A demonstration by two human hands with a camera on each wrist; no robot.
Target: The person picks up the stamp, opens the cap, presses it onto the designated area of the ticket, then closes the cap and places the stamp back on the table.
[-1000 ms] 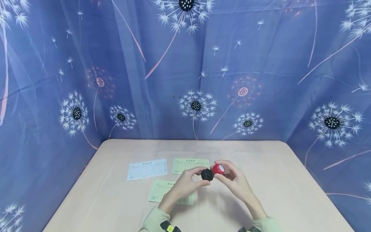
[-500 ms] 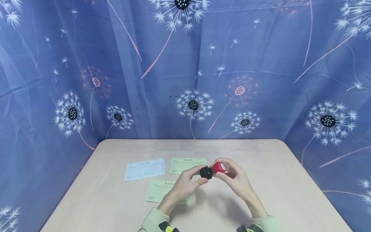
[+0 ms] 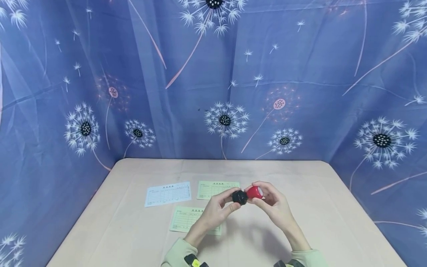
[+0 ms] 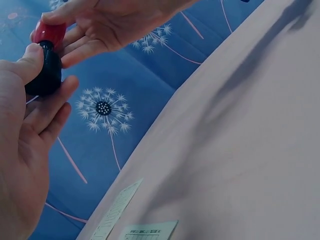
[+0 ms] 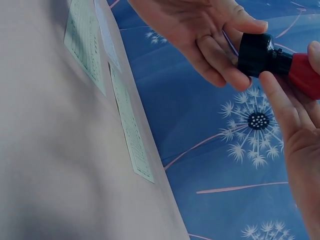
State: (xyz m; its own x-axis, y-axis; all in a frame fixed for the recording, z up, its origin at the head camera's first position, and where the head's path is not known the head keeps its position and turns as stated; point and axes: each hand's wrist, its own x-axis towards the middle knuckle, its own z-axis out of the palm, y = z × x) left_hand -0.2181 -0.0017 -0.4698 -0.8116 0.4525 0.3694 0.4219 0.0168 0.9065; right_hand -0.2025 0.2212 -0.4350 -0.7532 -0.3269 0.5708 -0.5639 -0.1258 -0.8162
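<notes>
Above the table, both hands hold a stamp with a black base (image 3: 239, 197) and a red knob handle (image 3: 255, 192). The left hand (image 3: 217, 212) pinches the base between thumb and fingers. On the right, the other hand (image 3: 277, 208) grips the red knob. A narrow black neck (image 5: 281, 61) joins base and knob in the right wrist view. The stamp lies nearly sideways, its knob end pointing right. In the left wrist view the black base (image 4: 47, 75) sits between the left thumb and fingers.
A light blue printed form (image 3: 168, 194) lies on the table at the left. Behind the left hand is a green form (image 3: 213, 189), and a second green form (image 3: 183, 219) lies partly under the left forearm. A blue dandelion-print curtain (image 3: 186, 122) surrounds the table (image 3: 110, 237).
The red knob has shifted slightly right, away from the black base, and more of the neck shows between them. The stamp is turned a little more sideways. The forms stay put.
</notes>
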